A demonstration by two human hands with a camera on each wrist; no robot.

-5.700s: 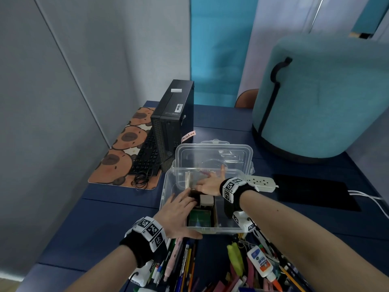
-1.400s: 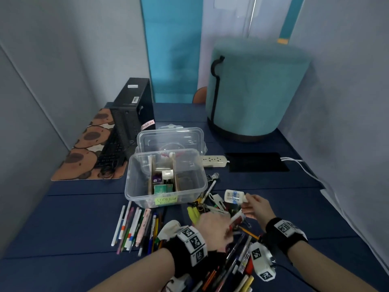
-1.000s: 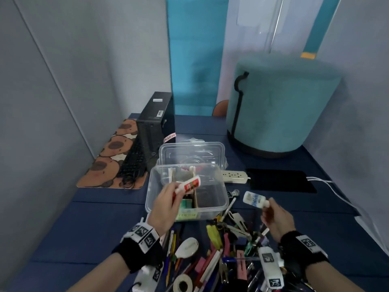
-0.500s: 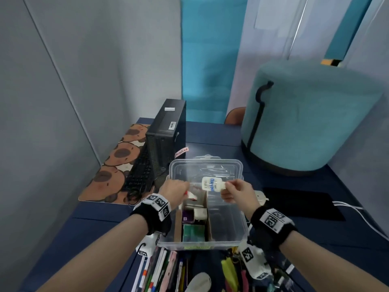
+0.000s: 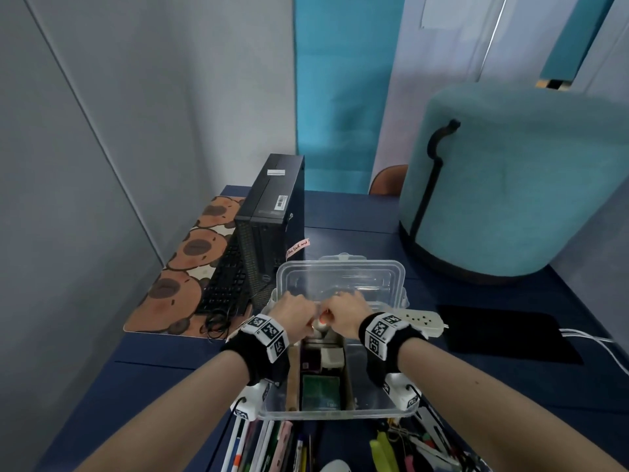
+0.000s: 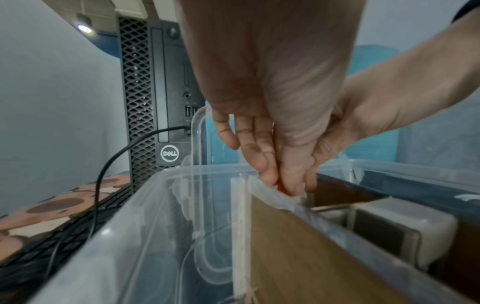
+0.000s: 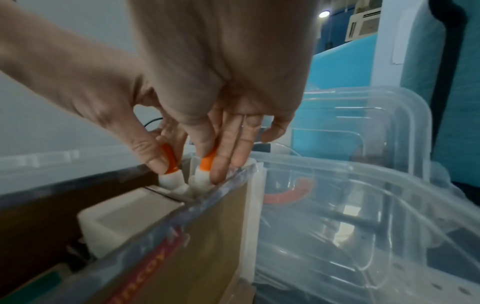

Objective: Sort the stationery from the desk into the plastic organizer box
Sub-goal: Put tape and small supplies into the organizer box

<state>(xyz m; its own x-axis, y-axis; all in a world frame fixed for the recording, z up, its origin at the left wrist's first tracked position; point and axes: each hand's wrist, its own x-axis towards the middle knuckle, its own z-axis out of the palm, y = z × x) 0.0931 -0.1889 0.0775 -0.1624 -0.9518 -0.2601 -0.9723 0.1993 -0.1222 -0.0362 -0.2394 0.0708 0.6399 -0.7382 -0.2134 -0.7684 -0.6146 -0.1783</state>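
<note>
The clear plastic organizer box (image 5: 340, 415) sits on the blue desk, split by cardboard dividers (image 6: 298, 246). My left hand (image 6: 283, 183) and right hand (image 7: 210, 162) meet over the far end of its middle compartment. Each pinches the orange cap of a small white glue bottle. The left hand's bottle (image 7: 170, 164) and the right hand's bottle (image 7: 205, 164) stand upright side by side, bodies down inside the compartment. In the head view only one orange cap (image 5: 321, 321) shows between the left hand (image 5: 296, 315) and right hand (image 5: 343, 310). A white case (image 5: 332, 357) lies just in front of the bottles.
The box's lid (image 5: 340, 277) leans behind it. Pens (image 5: 265, 444) and other stationery (image 5: 388, 451) lie along the desk's front edge. A black computer tower (image 5: 272, 219) and keyboard (image 5: 224, 284) stand at the left, a power strip (image 5: 422, 320) and teal stool (image 5: 517, 185) at the right.
Both hands rose from the stationery pile, each with a glue bottle, moved over the box, came together and lowered the bottles into the far end of the middle compartment.
</note>
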